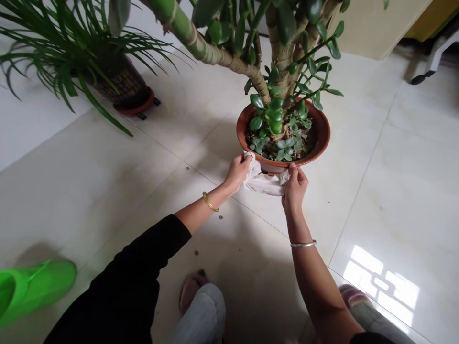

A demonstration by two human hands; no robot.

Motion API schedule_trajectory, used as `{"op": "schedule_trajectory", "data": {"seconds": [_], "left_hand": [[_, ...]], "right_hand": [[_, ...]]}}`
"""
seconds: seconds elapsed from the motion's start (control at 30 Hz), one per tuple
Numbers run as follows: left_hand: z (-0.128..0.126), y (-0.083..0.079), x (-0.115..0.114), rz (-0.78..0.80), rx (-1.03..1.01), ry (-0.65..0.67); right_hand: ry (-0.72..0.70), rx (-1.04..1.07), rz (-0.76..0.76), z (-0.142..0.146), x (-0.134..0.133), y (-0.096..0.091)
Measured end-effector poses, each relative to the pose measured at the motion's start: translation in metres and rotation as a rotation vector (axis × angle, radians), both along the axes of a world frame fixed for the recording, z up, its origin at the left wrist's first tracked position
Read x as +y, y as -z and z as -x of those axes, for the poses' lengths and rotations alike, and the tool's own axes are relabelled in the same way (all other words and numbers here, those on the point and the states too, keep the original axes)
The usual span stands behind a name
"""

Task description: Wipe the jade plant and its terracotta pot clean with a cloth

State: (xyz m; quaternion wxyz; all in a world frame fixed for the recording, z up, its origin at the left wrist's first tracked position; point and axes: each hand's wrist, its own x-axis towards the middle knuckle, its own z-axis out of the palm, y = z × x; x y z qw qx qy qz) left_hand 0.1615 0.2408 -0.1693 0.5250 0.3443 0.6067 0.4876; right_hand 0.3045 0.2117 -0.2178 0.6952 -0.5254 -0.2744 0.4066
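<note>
A white cloth [267, 184] stretches between my two hands at the near side of a round brown plant pot [324, 138]. My left hand [237, 173] is closed on the bunched left end of the cloth, close to the pot's rim. The other end is pinched in my right hand [295, 187], whose thumb is at the front rim. A jade plant [276, 114] with thick stems and glossy leaves grows from the soil, small succulents around its base. Whether the cloth presses on the pot wall cannot be made out.
To the left, a dark pot [124, 83] with a long-leaved plant [71, 52] stands on a red wheeled base [138, 106]. A bright green watering can or similar vessel [43, 286] sits at lower left. Bits of dirt [221, 217] dot the tiled floor [143, 191]. A chair leg [435, 57] is at upper right.
</note>
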Motion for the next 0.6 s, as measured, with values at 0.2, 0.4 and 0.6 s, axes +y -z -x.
{"op": "schedule_trajectory", "data": {"seconds": [0.2, 0.4, 0.6], "left_hand": [[-0.007, -0.003, -0.003, 0.016, -0.026, -0.015], [-0.005, 0.006, 0.002, 0.057, -0.072, -0.007], [-0.008, 0.002, 0.001, 0.054, -0.084, -0.034]], "right_hand": [[-0.071, -0.039, 0.031, -0.01, 0.003, 0.0], [-0.119, -0.027, 0.048, -0.017, 0.006, 0.001], [-0.134, -0.005, 0.055, -0.018, 0.006, 0.001]]}}
